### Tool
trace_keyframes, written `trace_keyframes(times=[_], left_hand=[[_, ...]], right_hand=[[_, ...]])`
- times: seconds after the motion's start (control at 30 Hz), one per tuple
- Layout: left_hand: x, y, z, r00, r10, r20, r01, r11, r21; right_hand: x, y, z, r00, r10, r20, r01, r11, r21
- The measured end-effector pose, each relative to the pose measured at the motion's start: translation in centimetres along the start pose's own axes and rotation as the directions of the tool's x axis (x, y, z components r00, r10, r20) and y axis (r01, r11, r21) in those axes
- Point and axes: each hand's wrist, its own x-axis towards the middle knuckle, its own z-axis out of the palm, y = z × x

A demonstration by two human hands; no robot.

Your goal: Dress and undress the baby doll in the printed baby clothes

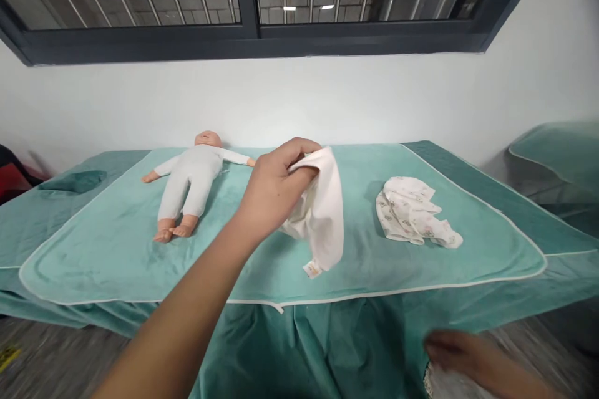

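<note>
In the middle of the head view, my left hand [283,184] is closed on a small white cloth piece [330,212]. It hangs folded above the bed, with a little label at its lower end; its exact kind does not show. My right hand [461,352] is low at the right, below the bed's front edge, smeared by motion, so its fingers cannot be made out. A baby doll [199,168] in a pale suit lies on its back to the left, arms spread. Right of my left hand lies a crumpled white printed baby garment [412,212], touched by neither hand.
A light green blanket [116,262] with white piping covers the bed, over a darker green sheet [309,343]. Behind are a white wall [327,100] and a dark-framed window [250,40] with bars. A green-covered surface [561,149] stands far right.
</note>
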Motion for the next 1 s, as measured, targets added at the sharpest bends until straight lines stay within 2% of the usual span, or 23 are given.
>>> trace_keyframes(times=[0.07,0.13,0.2,0.23,0.27,0.33,0.43,0.57,0.63,0.67,0.77,0.87,0.93,1.0], left_hand=[[0.1,0.7,0.2,0.997,0.033,0.069,-0.035,0.999,0.023],[-0.1,1.3,0.4,0.984,0.083,0.155,-0.088,0.996,0.025],[-0.4,1.7,0.6,0.964,0.128,0.231,-0.138,0.99,0.027],[-0.6,1.7,0.6,0.957,0.137,0.257,-0.151,0.988,0.036],[-0.8,1.7,0.4,0.953,0.134,0.27,-0.154,0.987,0.053],[-1.1,1.5,-0.1,0.958,0.099,0.267,-0.132,0.985,0.109],[-1.4,0.4,-1.3,0.978,0.024,0.209,-0.066,0.979,0.193],[-1.8,-2.6,-3.3,0.981,-0.069,0.179,0.02,0.964,0.265],[-2.1,-4.5,-4.2,0.978,-0.145,0.15,0.096,0.951,0.293],[-2.2,-5.4,-4.6,0.976,-0.184,0.119,0.141,0.942,0.305],[-2.7,-7.7,-5.6,0.966,-0.258,0.001,0.245,0.917,0.315],[-3.0,-8.5,-6.2,0.961,-0.271,-0.051,0.273,0.91,0.313],[-3.2,-8.4,-6.5,0.96,-0.28,-0.014,0.27,0.91,0.313],[-3.3,-8.0,-6.9,0.953,-0.297,0.067,0.266,0.919,0.293]], right_hand=[[2.9,-2.2,-1.1,0.994,-0.095,0.045,0.09,0.991,0.102],[5.6,-5.9,-1.7,0.963,-0.251,-0.096,0.267,0.931,0.248],[7.7,-10.6,-1.7,0.876,-0.419,-0.237,0.481,0.787,0.385],[8.6,-12.9,-1.4,0.835,-0.489,-0.253,0.55,0.715,0.431],[9.3,-15.1,-1.2,0.81,-0.543,-0.219,0.577,0.675,0.459],[10.6,-18.6,-0.7,0.814,-0.569,-0.115,0.551,0.696,0.461],[12.2,-21.5,-0.6,0.822,-0.557,-0.116,0.557,0.744,0.369],[13.6,-22.6,-2.3,0.743,-0.61,-0.274,0.649,0.757,0.075],[14.0,-22.6,-3.6,0.717,-0.603,-0.352,0.628,0.777,-0.052],[14.2,-22.4,-4.3,0.718,-0.582,-0.382,0.595,0.797,-0.097],[14.7,-21.4,-5.8,0.754,-0.506,-0.419,0.471,0.861,-0.192],[15.1,-19.8,-6.6,0.825,-0.475,-0.306,0.413,0.877,-0.247],[15.1,-18.8,-6.9,0.872,-0.452,-0.189,0.407,0.883,-0.232],[15.1,-18.0,-7.3,0.898,-0.423,-0.121,0.397,0.897,-0.192]])
